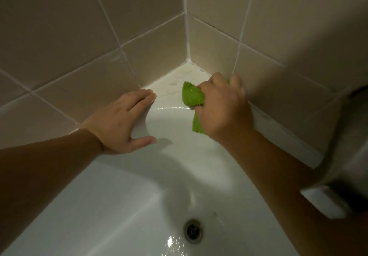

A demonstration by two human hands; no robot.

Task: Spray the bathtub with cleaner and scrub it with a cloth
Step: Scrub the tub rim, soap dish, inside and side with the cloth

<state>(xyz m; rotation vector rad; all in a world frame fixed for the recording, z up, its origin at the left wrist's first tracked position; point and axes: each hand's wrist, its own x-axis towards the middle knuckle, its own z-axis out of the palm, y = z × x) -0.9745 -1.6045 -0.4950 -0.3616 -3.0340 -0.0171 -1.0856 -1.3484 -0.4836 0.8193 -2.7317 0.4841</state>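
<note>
The white bathtub (pixel 111 202) fills the lower part of the view, its rim meeting the tiled corner. My right hand (pixel 223 108) grips a bunched green cloth (pixel 191 96) against the tub's rim near the far corner, close to the right wall. My left hand (pixel 123 120) rests flat with straight fingers on the tub's left rim, thumb spread toward the basin. No spray bottle is in view.
Beige wall tiles (pixel 79 36) with white grout enclose the corner on two sides. A metal drain (pixel 192 231) sits at the tub's bottom with a wet sheen beside it. A white fixture (pixel 326 202) juts in at the lower right.
</note>
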